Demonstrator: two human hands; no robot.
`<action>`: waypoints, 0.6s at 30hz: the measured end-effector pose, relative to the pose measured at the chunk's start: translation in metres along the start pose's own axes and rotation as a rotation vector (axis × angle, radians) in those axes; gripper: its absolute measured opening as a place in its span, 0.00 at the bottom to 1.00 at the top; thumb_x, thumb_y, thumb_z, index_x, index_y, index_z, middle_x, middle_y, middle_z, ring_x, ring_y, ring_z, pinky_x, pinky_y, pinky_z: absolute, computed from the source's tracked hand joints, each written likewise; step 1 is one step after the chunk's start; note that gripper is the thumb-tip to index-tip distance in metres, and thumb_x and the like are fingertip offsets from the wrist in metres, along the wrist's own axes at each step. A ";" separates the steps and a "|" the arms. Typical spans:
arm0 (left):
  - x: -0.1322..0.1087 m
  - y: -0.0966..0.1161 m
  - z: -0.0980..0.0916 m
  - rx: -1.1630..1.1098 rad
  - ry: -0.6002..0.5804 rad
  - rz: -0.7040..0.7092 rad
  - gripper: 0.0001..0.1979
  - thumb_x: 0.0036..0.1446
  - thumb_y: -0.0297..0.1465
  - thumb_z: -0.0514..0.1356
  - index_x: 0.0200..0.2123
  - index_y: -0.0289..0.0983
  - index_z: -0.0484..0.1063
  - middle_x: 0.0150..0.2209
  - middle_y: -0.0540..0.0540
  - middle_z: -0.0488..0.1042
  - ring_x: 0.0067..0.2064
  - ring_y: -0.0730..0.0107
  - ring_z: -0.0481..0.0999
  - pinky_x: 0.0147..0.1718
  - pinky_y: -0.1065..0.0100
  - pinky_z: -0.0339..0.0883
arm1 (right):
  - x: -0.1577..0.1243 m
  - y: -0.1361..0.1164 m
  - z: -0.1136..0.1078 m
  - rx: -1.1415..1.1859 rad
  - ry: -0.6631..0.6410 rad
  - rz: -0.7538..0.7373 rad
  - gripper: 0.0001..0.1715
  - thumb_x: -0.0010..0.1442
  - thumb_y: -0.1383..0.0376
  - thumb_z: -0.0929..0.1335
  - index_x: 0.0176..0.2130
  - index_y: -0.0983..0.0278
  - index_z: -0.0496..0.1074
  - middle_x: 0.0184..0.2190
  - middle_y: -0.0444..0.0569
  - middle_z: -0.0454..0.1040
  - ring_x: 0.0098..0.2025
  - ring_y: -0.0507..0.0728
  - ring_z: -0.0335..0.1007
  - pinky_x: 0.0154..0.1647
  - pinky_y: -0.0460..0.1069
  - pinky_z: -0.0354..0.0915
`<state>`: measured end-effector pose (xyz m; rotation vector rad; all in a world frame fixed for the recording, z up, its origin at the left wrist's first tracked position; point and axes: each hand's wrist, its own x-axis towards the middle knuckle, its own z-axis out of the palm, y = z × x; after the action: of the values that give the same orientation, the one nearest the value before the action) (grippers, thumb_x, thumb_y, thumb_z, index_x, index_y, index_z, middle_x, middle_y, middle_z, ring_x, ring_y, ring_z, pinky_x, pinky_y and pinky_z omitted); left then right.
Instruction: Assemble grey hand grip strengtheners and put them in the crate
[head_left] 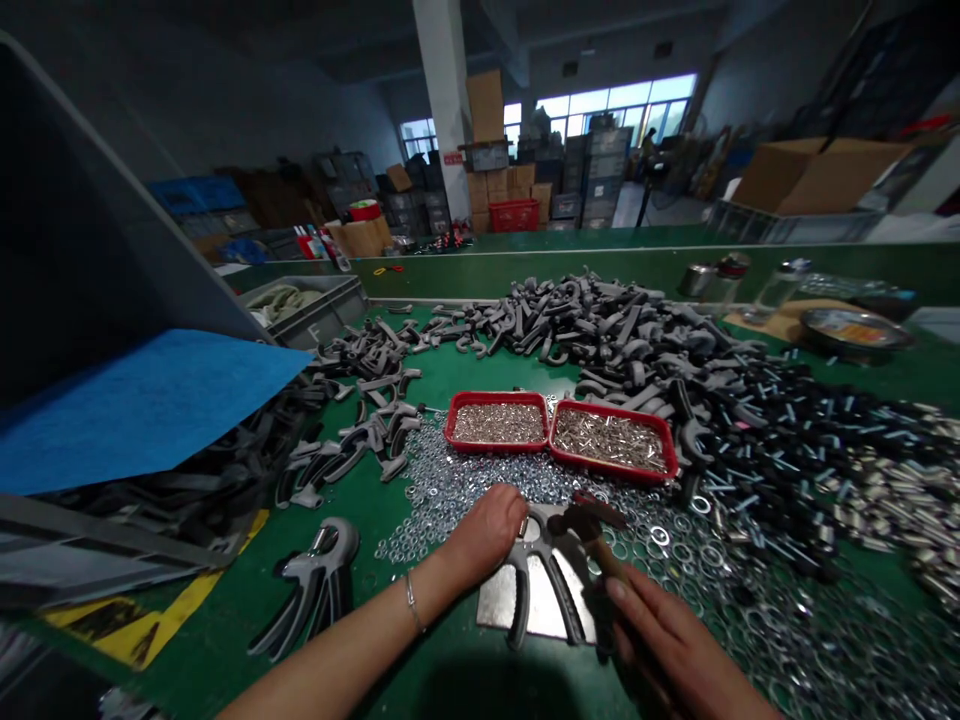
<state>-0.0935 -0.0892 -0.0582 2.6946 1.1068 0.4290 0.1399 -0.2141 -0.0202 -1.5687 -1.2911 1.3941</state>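
Note:
My left hand (491,525) is closed at the head of a grey plier-like tool (534,550) with two black-lined handles; its fingertips are mostly hidden. The tool lies on a flat metal plate (495,603), handles pointing towards me. In my right hand (664,625) is the wooden handle of a hammer (592,530), whose dark head is just right of the tool's head. Another grey-and-black plier-like tool (319,580) rests on the green bench, left of my left forearm.
Beyond my hands stand two red trays (496,447) (615,470) of small metal pins. Loose washers (435,490) surround them. Grey tool parts (585,320) are heaped behind, black parts with metal rods (780,450) at right. A grey crate (135,550) borders the left.

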 end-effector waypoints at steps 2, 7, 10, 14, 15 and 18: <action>-0.004 0.002 -0.002 -0.044 0.055 -0.077 0.05 0.66 0.27 0.55 0.42 0.35 0.70 0.42 0.41 0.73 0.45 0.58 0.72 0.46 0.58 0.70 | 0.009 -0.011 -0.007 -0.166 -0.054 -0.080 0.23 0.66 0.46 0.61 0.39 0.59 0.74 0.26 0.47 0.75 0.32 0.58 0.72 0.33 0.51 0.68; -0.040 0.013 -0.016 -0.135 0.235 -0.217 0.12 0.68 0.29 0.54 0.54 0.36 0.63 0.51 0.39 0.69 0.55 0.57 0.68 0.55 0.53 0.65 | 0.012 -0.071 -0.015 -0.372 -0.076 -0.269 0.20 0.70 0.50 0.58 0.46 0.59 0.70 0.36 0.49 0.77 0.37 0.58 0.73 0.40 0.51 0.68; -0.059 0.022 -0.025 -0.115 0.131 -0.214 0.11 0.67 0.31 0.55 0.52 0.37 0.65 0.51 0.40 0.70 0.53 0.56 0.68 0.55 0.51 0.63 | 0.020 -0.089 -0.010 -0.453 -0.046 -0.350 0.19 0.71 0.51 0.56 0.42 0.58 0.68 0.35 0.48 0.76 0.37 0.57 0.73 0.39 0.51 0.66; -0.061 0.031 -0.028 -0.025 -0.076 -0.212 0.08 0.66 0.30 0.57 0.47 0.38 0.70 0.46 0.43 0.72 0.49 0.55 0.68 0.52 0.52 0.64 | 0.048 -0.068 0.003 -0.641 -0.159 -0.279 0.19 0.70 0.53 0.56 0.41 0.61 0.68 0.35 0.53 0.77 0.37 0.60 0.74 0.40 0.54 0.65; -0.059 0.032 -0.029 -0.005 -0.105 -0.220 0.07 0.66 0.30 0.56 0.45 0.37 0.71 0.45 0.44 0.73 0.48 0.55 0.68 0.51 0.53 0.63 | 0.054 -0.062 0.005 -0.666 -0.186 -0.264 0.19 0.70 0.53 0.57 0.39 0.61 0.68 0.35 0.54 0.77 0.37 0.61 0.74 0.40 0.54 0.65; -0.052 0.034 -0.030 0.022 -0.142 -0.248 0.07 0.66 0.29 0.55 0.43 0.35 0.72 0.44 0.43 0.73 0.48 0.55 0.68 0.52 0.54 0.62 | 0.062 -0.055 0.007 -0.622 -0.173 -0.298 0.20 0.72 0.54 0.55 0.40 0.60 0.68 0.39 0.53 0.77 0.41 0.60 0.74 0.44 0.53 0.65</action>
<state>-0.1168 -0.1476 -0.0301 2.5152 1.3859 0.1829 0.1165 -0.1405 0.0096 -1.5578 -2.1131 1.0038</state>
